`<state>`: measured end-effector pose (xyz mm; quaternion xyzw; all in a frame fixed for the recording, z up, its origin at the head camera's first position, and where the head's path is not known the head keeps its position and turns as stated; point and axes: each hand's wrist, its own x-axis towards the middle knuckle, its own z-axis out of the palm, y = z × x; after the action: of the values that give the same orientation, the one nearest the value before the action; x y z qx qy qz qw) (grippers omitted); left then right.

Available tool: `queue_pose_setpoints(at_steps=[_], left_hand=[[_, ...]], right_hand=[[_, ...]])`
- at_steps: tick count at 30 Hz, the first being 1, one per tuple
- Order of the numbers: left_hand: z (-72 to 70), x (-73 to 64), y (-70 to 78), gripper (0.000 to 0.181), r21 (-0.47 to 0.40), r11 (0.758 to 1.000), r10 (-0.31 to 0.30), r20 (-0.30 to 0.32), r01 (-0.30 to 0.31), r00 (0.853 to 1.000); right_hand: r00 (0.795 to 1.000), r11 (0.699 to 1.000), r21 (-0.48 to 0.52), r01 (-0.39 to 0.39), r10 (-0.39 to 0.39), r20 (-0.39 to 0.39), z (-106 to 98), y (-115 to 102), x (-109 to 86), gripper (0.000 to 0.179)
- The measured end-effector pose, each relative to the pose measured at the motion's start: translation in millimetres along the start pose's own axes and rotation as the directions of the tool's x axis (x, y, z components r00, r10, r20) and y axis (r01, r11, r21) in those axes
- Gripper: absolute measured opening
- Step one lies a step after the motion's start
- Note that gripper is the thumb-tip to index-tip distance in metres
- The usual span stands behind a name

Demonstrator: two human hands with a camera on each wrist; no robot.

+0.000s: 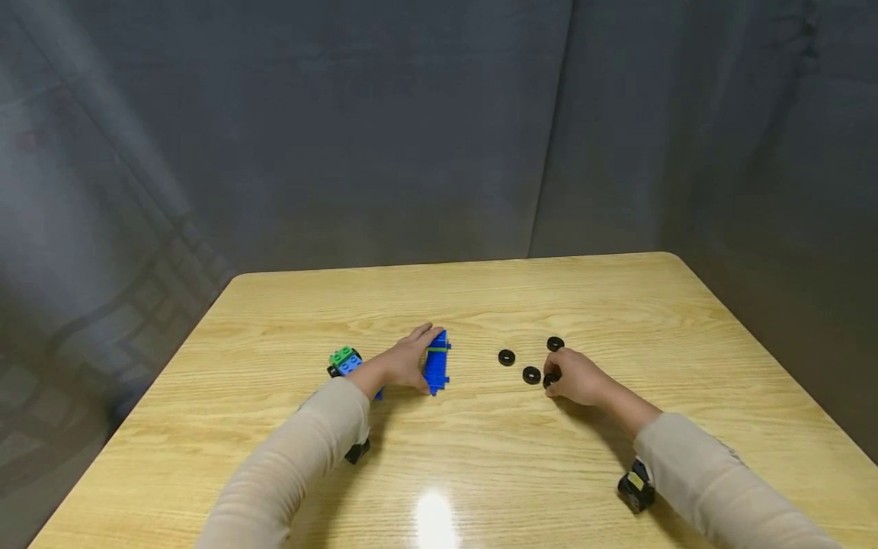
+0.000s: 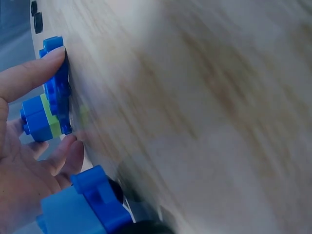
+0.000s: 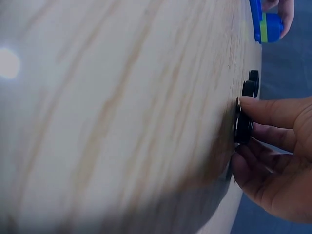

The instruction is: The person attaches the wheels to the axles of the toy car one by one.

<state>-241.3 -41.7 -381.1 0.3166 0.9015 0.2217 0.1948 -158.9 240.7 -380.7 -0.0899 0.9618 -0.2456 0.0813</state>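
My left hand (image 1: 405, 360) grips a blue toy-brick chassis (image 1: 437, 368), thumb at its near end and fingers at its far end. In the left wrist view the thumb lies on the chassis (image 2: 59, 92), and a blue brick (image 2: 36, 117) with a lime layer rises from it. My right hand (image 1: 579, 379) pinches a black toy tyre (image 1: 550, 380) between thumb and fingers, low at the tabletop. The same tyre (image 3: 243, 127) appears edge-on in the right wrist view. Close around that hand lie three more tyres, one (image 1: 531, 375) just to its left.
A built piece of green and blue bricks (image 1: 347, 358) with black wheels stands left of my left forearm, which partly hides it. The wooden table (image 1: 453, 473) ends at a grey curtain (image 1: 384, 137). Beyond the right hand is another tyre (image 1: 555, 344).
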Motion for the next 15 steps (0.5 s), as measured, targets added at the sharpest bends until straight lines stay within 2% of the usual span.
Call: queue_pose_setpoints(at_steps=[10, 15], left_hand=[[1.7, 2.1, 0.2, 0.106, 0.03, 0.999, -0.014, -0.03, 0.015, 0.999], [0.0, 2.7, 0.8, 0.106, -0.029, 0.999, -0.04, -0.055, 0.038, 0.998]], right_hand=[[0.998, 0.993, 0.104, -0.058, 0.059, 0.001, -0.7, -2.6, -1.5, 0.019], [0.998, 0.99, 0.128, -0.059, 0.059, 0.004, -0.6, -2.4, -2.7, 0.021]])
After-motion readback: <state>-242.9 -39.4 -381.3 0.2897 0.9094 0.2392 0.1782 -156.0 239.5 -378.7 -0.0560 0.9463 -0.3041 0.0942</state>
